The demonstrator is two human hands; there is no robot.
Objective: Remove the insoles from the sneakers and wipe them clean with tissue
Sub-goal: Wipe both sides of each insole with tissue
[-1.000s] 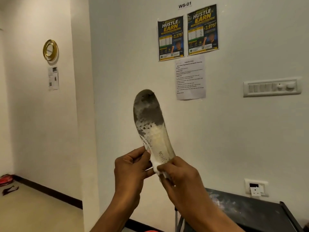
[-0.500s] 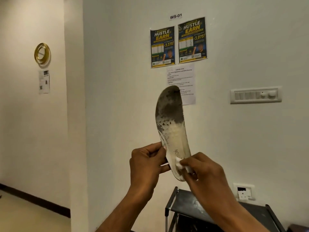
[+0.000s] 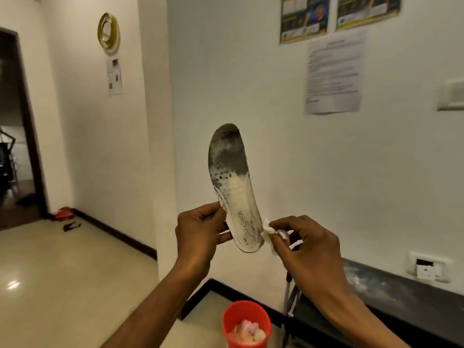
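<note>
I hold a worn insole upright in front of the white wall. Its toe half is dark grey with dirt, its heel half pale, with the word FASHION printed near the heel. My left hand pinches the insole's left edge near the heel. My right hand is closed on a crumpled white tissue, which touches the insole's right edge beside the heel. No sneakers are in view.
A red bin with crumpled paper stands on the floor below my hands. A dark metal table stands against the wall at the lower right. A doorway opens at far left, with footwear on the floor near it.
The tissue has slid from the insole's heel face to its right edge. My head has turned down and left, bringing the red bin and the doorway into view.
</note>
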